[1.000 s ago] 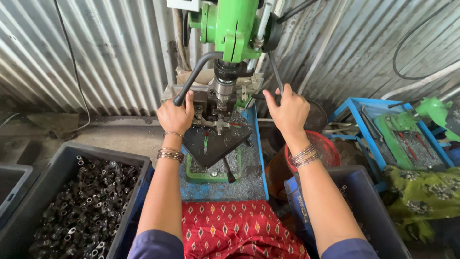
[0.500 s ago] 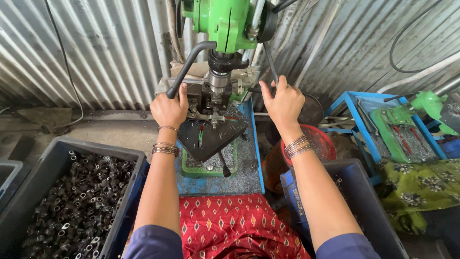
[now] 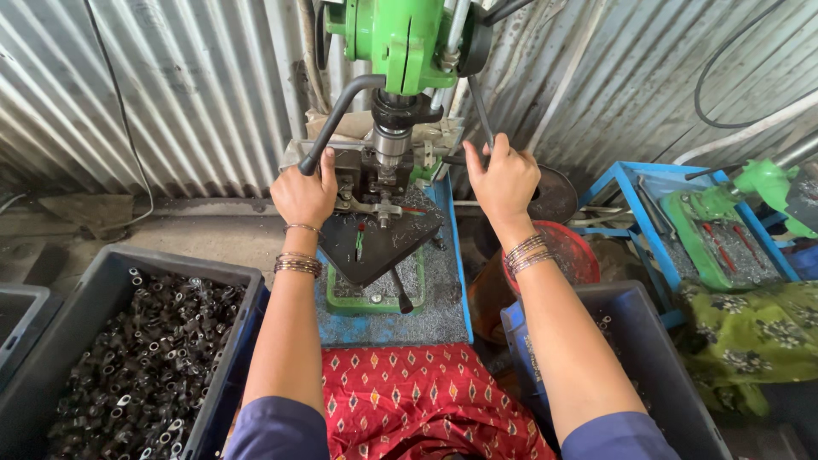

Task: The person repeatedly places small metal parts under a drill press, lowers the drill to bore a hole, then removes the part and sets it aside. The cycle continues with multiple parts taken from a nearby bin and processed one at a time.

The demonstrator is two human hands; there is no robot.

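While both arms reach forward over a red patterned cloth (image 3: 400,400), each hand rests at the green drill press (image 3: 400,38). The left hand (image 3: 304,194) is closed around the lower end of a dark curved lever (image 3: 336,111) that rises up to the machine head. The right hand (image 3: 504,179) holds a thin black feed handle (image 3: 480,111) which comes down from the right side of the head; its fingers are wrapped on the handle, thumb pointing up. Both wrists carry metal bangles (image 3: 298,264).

Between the two hands, the steel spindle (image 3: 390,149) stands upright above a dark clamping fixture (image 3: 375,192). This fixture sits on a black plate (image 3: 375,247), tilted like a diamond, with metal chips around it on the grey surface (image 3: 426,298).

At the left, a dark plastic crate (image 3: 128,349) is full of small black metal pieces. At the right, near the right forearm, stands a blue crate (image 3: 630,366), and behind it a red round container (image 3: 571,255). Corrugated metal sheets (image 3: 170,85) form the wall behind.
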